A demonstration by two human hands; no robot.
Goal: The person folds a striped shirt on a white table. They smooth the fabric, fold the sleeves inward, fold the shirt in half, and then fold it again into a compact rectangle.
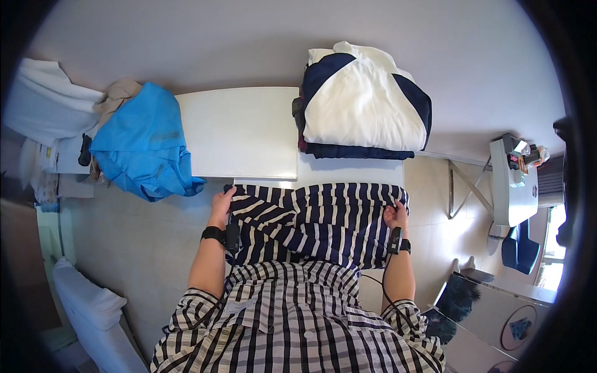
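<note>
A navy-and-white striped garment [322, 219] stretches between my two hands, in front of my body. My left hand [222, 205] grips its far left corner, and my right hand [396, 215] pinches it near the far right corner. Creases run diagonally across its left half. The lower edge hangs against my striped shirt, so part of it is hidden. Just beyond the fabric lies the front part of a white tabletop [350, 171]. Each of my wrists wears a black strap with a small device.
Behind the striped garment, at right, stands a stack of folded clothes [364, 107], white and navy on top. A white raised surface [238, 133] lies to its left. Blue fabric [144, 140] is heaped farther left. A white-covered chair [93, 307] stands at lower left, and a small table [510, 200] at right.
</note>
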